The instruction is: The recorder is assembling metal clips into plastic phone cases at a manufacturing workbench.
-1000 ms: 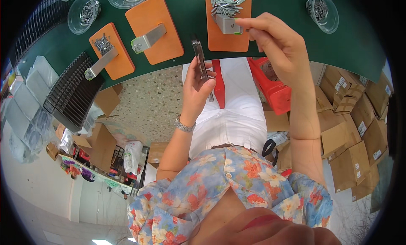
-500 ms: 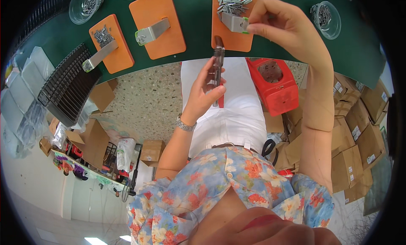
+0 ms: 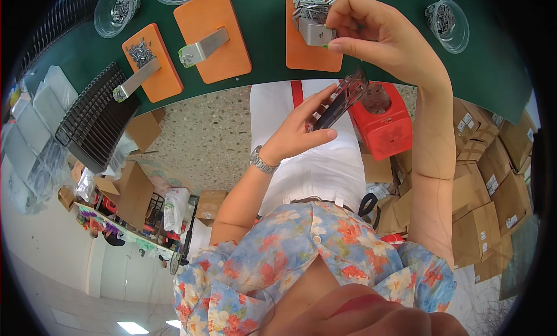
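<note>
Left, a ribbed black rack [image 3: 96, 124] flanked the bench [image 3: 264, 40]; the left grip [image 3: 293, 132] clasped a glossy, dark flat piece [image 3: 343, 100] over white trousers [image 3: 313, 176], its lower end covered; the right grip [image 3: 394, 51] crowded a bent metal bracket [image 3: 313, 33], and whether it pinched anything, I couldn't tell!

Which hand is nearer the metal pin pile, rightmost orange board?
Right. The right hand is close beside the metal pin pile, on its right; the left hand is well below it in view, holding a dark piece.
</note>
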`<action>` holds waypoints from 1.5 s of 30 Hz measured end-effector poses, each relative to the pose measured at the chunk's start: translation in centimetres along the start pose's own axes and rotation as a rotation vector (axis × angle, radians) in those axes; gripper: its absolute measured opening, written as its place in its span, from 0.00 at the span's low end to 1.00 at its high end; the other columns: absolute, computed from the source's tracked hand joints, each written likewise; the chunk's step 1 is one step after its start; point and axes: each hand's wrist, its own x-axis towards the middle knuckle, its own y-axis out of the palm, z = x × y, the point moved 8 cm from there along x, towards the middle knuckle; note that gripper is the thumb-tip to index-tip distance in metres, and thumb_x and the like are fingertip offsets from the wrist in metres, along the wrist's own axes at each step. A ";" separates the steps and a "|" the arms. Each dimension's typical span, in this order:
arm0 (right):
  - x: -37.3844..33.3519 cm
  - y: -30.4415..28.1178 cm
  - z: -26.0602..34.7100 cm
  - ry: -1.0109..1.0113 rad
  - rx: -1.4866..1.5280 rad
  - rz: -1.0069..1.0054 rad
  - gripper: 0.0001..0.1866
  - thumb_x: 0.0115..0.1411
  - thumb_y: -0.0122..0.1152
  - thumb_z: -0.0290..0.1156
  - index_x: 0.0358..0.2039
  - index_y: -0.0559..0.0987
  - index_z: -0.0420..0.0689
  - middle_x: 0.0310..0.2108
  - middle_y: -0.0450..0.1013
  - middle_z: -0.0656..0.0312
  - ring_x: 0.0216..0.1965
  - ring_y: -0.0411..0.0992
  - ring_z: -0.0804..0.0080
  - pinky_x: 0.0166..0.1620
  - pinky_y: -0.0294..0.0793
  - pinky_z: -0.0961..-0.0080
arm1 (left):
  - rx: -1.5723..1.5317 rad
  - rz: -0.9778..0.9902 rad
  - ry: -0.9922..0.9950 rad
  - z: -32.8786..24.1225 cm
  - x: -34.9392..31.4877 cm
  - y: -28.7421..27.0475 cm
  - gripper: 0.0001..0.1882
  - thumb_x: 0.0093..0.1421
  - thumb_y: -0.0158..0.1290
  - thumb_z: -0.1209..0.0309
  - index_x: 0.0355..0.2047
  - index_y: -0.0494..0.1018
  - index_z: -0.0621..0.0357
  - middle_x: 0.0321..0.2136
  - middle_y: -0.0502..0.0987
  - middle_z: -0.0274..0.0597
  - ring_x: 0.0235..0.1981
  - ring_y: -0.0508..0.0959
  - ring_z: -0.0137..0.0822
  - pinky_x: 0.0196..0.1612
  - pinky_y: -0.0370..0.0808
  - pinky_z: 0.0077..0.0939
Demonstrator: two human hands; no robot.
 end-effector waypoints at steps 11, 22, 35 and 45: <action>-5.1 -2.2 -2.9 0.345 -0.431 -0.535 0.19 0.70 0.43 0.39 0.41 0.76 0.36 0.43 0.75 0.58 0.45 0.72 0.73 0.52 0.69 0.75 | -0.211 -0.200 0.204 -4.1 2.9 -1.1 0.46 0.53 0.64 0.62 0.65 0.52 0.63 0.49 0.69 0.40 0.40 0.71 0.27 0.42 0.71 0.20; -3.2 -2.9 -6.7 0.492 -0.227 -0.726 0.05 0.64 0.56 0.29 0.33 0.76 0.40 0.28 0.73 0.70 0.30 0.68 0.87 0.33 0.68 0.88 | -0.131 -0.261 0.113 -5.4 4.4 -2.4 0.33 0.51 0.65 0.57 0.49 0.64 0.65 0.36 0.71 0.37 0.33 0.70 0.23 0.35 0.70 0.17; -4.1 -2.0 -6.7 0.474 -0.153 -0.749 0.05 0.63 0.53 0.26 0.33 0.76 0.40 0.31 0.72 0.69 0.31 0.68 0.86 0.35 0.68 0.88 | -0.095 -0.215 0.125 -3.3 5.0 -2.7 0.35 0.48 0.67 0.58 0.50 0.65 0.66 0.38 0.72 0.39 0.37 0.71 0.26 0.41 0.72 0.21; -6.0 -5.4 -12.4 0.518 -0.008 -0.740 0.02 0.60 0.57 0.23 0.32 0.77 0.38 0.31 0.73 0.66 0.34 0.69 0.83 0.39 0.69 0.85 | -0.162 -0.241 0.136 -3.1 8.1 -4.1 0.26 0.51 0.65 0.62 0.45 0.69 0.63 0.33 0.73 0.34 0.29 0.73 0.24 0.31 0.70 0.19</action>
